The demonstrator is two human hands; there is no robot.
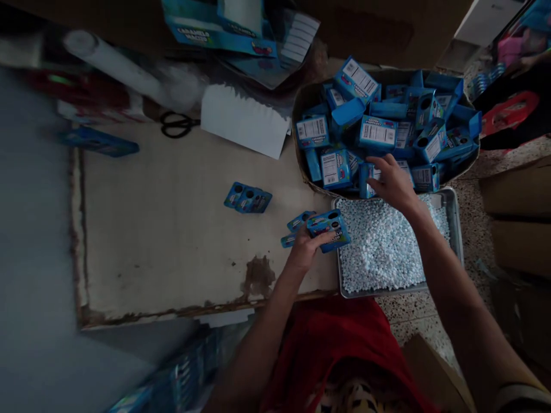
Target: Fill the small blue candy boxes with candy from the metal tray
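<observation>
Looked forward and down from the head.
Faced the desk (172, 229) from close above, with the floor (415, 314) at right.

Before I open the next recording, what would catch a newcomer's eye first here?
Probably the heap of small blue printed cardboard boxes in a brown container, upper right. Just below it, a rectangular silver metal tray holds pale blue-and-white pellets. The person's right hand is at the heap's near edge.
</observation>
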